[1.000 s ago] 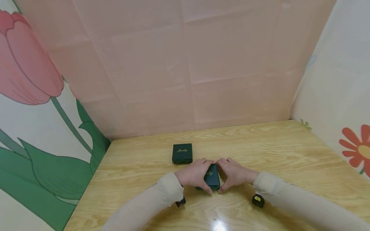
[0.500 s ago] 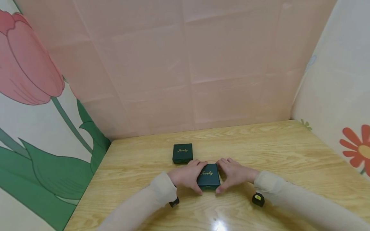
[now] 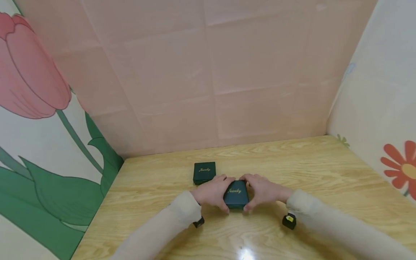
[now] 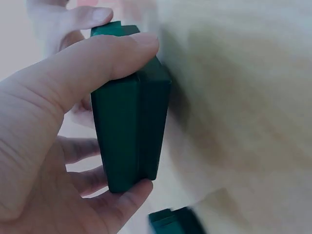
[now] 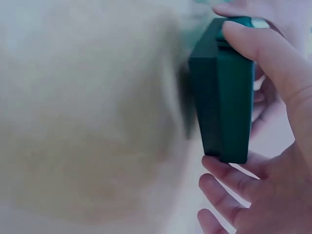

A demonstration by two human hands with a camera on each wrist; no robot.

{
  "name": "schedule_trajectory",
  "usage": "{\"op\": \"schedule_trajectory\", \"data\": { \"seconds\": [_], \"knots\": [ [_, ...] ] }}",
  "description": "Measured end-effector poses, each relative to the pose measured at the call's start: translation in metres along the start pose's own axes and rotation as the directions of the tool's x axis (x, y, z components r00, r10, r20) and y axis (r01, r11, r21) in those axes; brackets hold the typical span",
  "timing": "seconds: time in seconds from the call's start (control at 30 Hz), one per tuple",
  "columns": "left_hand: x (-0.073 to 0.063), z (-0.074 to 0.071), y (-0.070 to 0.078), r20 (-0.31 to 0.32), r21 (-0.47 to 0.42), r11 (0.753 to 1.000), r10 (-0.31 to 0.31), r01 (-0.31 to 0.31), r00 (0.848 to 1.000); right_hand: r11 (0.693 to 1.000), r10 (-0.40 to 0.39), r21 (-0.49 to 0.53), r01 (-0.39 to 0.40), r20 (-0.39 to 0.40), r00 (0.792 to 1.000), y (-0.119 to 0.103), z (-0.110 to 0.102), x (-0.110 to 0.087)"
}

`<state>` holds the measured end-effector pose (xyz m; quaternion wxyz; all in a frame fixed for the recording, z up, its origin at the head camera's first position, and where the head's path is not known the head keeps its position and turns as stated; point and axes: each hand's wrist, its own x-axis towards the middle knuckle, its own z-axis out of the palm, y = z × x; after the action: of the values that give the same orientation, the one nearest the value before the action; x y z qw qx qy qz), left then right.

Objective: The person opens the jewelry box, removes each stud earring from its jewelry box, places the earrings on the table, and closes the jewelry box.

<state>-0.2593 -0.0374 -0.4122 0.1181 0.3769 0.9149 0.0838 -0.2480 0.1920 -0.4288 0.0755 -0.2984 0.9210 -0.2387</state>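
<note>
As both hands curl fingers round one box, second box behind left hand

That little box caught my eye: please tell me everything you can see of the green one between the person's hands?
The box is low, roughly square and dark green; it looks smooth, its material unclear. Gold lettering on its top reads "Jewelry". Closed, it shows a seam along its side. It is in the grip of the left hand and right hand, thumbs at the near edge, fingers towards the far one. It seems raised off the table, nearer the person than a similar box.
</note>
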Motion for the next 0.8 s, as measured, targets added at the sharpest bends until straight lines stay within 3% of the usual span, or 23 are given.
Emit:
{"op": "schedule_trajectory", "data": {
  "seconds": [0.2,0.33,0.67,0.73,0.8],
  "knots": [
    [0.018,-0.024,0.001,-0.047,0.019,0.997,-0.075,0.076,0.996,0.999,-0.002,-0.05,0.001,-0.015,1.0,0.006,-0.034,0.02],
    [0.037,-0.034,-0.004,-0.036,-0.002,0.993,-0.121,0.121,0.992,0.998,0.022,-0.06,-0.021,0.018,1.0,0.015,-0.052,0.037],
    [0.081,-0.025,-0.02,0.041,-0.006,0.986,-0.166,0.166,0.985,0.991,0.133,-0.031,-0.131,0.098,0.986,0.048,-0.052,0.058],
    [0.085,-0.023,-0.02,0.051,0.002,0.985,-0.172,0.172,0.984,0.991,0.137,-0.004,-0.137,0.123,0.983,0.05,-0.051,0.06],
    [0.089,-0.02,-0.02,0.059,0.013,0.984,-0.178,0.177,0.982,0.995,0.09,0.023,-0.093,0.13,0.987,0.052,-0.051,0.056]
  ]
}}
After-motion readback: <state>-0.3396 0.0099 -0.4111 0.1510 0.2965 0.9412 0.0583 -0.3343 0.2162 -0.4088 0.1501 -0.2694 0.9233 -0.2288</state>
